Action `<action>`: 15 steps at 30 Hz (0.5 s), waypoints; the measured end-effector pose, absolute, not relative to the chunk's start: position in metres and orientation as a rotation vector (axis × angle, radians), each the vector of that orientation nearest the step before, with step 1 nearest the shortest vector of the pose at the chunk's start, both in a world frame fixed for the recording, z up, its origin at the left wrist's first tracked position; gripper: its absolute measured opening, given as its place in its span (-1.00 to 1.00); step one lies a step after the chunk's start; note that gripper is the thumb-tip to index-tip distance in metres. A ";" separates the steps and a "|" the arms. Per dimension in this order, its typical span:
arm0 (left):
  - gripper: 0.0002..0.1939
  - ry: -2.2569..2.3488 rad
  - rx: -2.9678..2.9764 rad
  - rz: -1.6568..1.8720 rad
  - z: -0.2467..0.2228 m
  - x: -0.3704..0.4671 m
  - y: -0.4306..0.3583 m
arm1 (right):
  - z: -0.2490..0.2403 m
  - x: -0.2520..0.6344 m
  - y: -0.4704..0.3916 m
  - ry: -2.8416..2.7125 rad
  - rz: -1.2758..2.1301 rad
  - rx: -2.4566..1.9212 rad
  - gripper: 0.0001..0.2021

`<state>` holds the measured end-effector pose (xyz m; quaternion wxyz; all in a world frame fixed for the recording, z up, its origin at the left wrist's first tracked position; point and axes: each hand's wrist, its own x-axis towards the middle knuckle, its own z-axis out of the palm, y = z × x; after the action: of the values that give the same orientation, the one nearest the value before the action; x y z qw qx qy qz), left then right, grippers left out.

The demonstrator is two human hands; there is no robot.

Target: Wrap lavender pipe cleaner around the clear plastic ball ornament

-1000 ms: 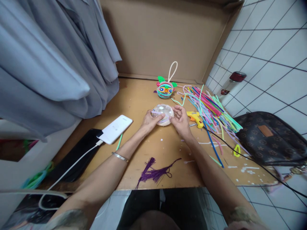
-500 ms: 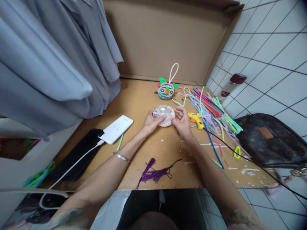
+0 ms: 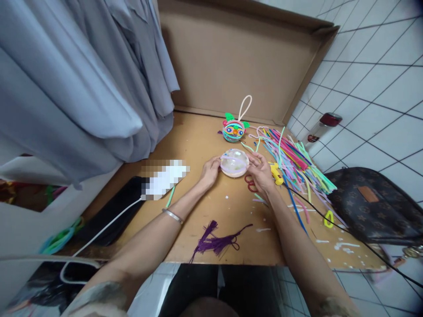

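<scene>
A clear round plastic ball (image 3: 234, 169), with a pale band around its rim and a pale lilac strip across its front, is between my two hands above the table. My left hand (image 3: 210, 172) grips its left edge with the fingertips. My right hand (image 3: 260, 171) pinches the right edge, its thumb and fingers close together. Behind it stands a finished-looking lantern (image 3: 234, 130) with a colourful animal face, green ears and a cream loop. A yellow glue gun (image 3: 276, 173) and red-handled scissors (image 3: 250, 183) lie by my right hand, which partly hides them.
Many coloured pipe cleaners (image 3: 294, 154) are heaped at the right, near a brown patterned bag (image 3: 373, 204). A purple tassel (image 3: 216, 240) lies at the front edge. A white phone-like device (image 3: 165, 179) on a cable is at the left. A black cord (image 3: 317, 206) crosses the right side.
My left thumb has moved off the ball's front to its left edge. The lilac strip now spans the ball's front. The red scissor handles have come into sight, and the view has shifted slightly.
</scene>
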<state>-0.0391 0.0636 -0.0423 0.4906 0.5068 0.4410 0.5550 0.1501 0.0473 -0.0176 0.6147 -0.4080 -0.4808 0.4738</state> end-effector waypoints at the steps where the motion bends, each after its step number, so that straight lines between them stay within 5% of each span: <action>1: -0.61 1.040 1.175 1.348 -0.044 -0.039 0.065 | -0.017 0.152 0.048 -1.098 1.107 -0.938 -0.43; 15: -0.49 0.900 0.961 1.411 -0.040 -0.039 0.063 | -0.027 0.163 0.056 -1.035 1.147 -0.910 -0.48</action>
<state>-0.0389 0.0634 -0.0402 0.5694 0.4093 0.3835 0.6010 0.1625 0.0563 -0.0274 0.6243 -0.3964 -0.4511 0.4996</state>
